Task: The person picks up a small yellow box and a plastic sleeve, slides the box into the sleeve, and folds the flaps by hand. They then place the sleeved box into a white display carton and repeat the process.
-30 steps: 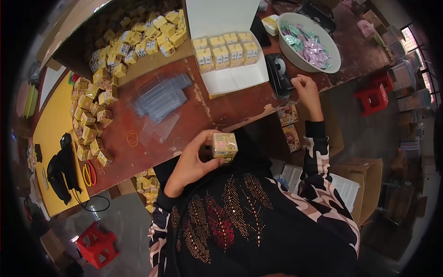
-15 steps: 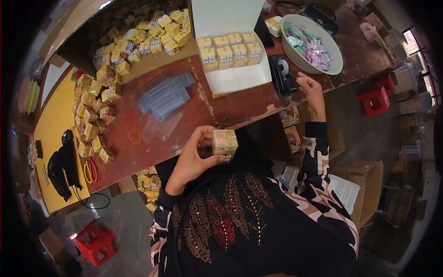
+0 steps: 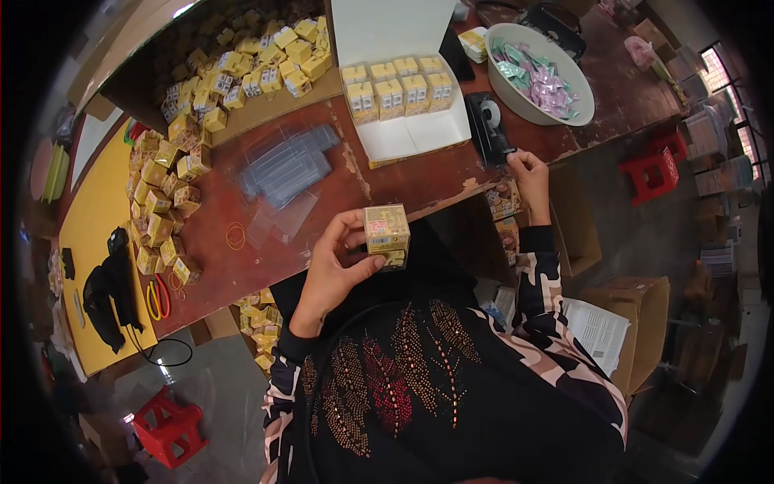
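Observation:
Near the table's front edge, my left hand point(image 3: 334, 266) grips a small yellow-gold box point(image 3: 386, 229), its thumb and fingers around the left side. My right hand point(image 3: 529, 177) is at the front end of a black tape dispenser point(image 3: 487, 129), its thumb and index finger pinched together. Whether tape lies between those fingertips is too small to tell. Behind the hands, an open white carton point(image 3: 415, 142) holds two rows of yellow boxes. Clear plastic sleeves point(image 3: 286, 168) lie flat on the table to the left.
A large cardboard box point(image 3: 242, 121) of yellow boxes stands at the back left, with more boxes point(image 3: 165, 189) piled beside it. A white bowl point(image 3: 586, 105) holds small packets. Red-and-yellow scissors point(image 3: 158, 298) and rubber bands point(image 3: 235, 235) lie left.
My right hand has moved down and slightly left, to the front end of the tape dispenser. My left hand has lifted the box slightly and shifted it left.

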### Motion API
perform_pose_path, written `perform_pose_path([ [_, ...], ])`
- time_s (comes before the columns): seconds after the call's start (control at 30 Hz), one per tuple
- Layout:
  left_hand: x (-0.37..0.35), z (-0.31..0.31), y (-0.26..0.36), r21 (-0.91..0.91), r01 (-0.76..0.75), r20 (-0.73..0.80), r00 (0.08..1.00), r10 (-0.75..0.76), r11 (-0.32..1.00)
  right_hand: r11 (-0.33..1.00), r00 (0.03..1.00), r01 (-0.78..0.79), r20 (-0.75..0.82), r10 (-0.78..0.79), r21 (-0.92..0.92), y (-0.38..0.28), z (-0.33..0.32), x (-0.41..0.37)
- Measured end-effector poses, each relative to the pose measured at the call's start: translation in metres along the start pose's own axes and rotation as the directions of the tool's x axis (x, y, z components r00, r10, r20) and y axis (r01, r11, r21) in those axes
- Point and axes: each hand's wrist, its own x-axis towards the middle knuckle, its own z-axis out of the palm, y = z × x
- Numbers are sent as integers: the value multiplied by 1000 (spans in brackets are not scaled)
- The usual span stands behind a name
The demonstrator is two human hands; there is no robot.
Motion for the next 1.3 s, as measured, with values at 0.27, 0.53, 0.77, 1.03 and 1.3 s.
perform_pose_path([
  [0.27,-4,-1,1,-14,-132,-169,977,127,991,967,972,230,74,-223,-113,-77,19,-50],
  [0.53,-5,6,-4,393,-230,-299,884,360,890,932,784,-108,606,-134,346,-152,124,-146],
  [0.77,-5,3,-4,612,-373,-214,771,600,697,863,723,-347,691,-3,367,-145,144,-151],
  [1.03,-8,4,2,385,-193,-322,888,328,902,938,833,330,434,-342,106,-134,152,-143],
  [1.3,-4,3,9,95,-148,-255,952,167,984,650,395,742,677,-621,164,-141,150,-103],
])
